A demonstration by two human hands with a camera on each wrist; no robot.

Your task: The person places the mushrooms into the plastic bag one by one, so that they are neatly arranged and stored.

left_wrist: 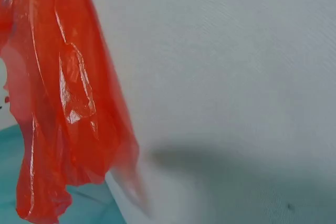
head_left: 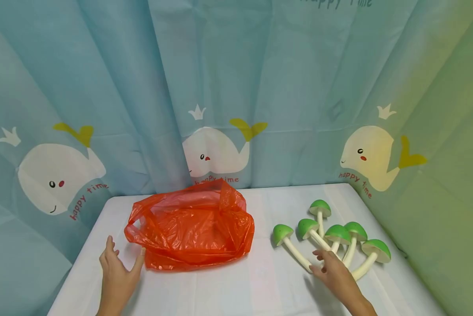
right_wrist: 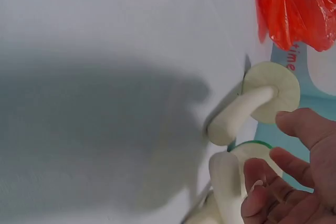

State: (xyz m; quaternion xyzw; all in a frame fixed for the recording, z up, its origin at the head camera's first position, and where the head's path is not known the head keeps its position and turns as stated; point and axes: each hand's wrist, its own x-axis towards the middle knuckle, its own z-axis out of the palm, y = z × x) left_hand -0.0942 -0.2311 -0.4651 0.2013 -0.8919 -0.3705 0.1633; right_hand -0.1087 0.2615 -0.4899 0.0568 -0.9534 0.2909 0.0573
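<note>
A crinkled red plastic bag (head_left: 197,230) lies on the left part of the table, its mouth gaping and a handle loop at its left. Just left of and in front of it, my left hand (head_left: 119,278) hovers with thumb and fingers spread, holding nothing. Several toy mushrooms with green caps and white stems lie in a cluster on the right. My right hand (head_left: 337,276) reaches over the stem ends, fingers loosely bent and thumb apart. In the right wrist view the fingers overlap one mushroom stem (right_wrist: 226,182), while the leftmost mushroom (right_wrist: 244,108) lies beside the thumb.
A white cloth covers the table (head_left: 228,294). Blue curtains (head_left: 220,66) with whale prints rise right behind its back edge, and a greenish curtain (head_left: 449,197) runs along the right side.
</note>
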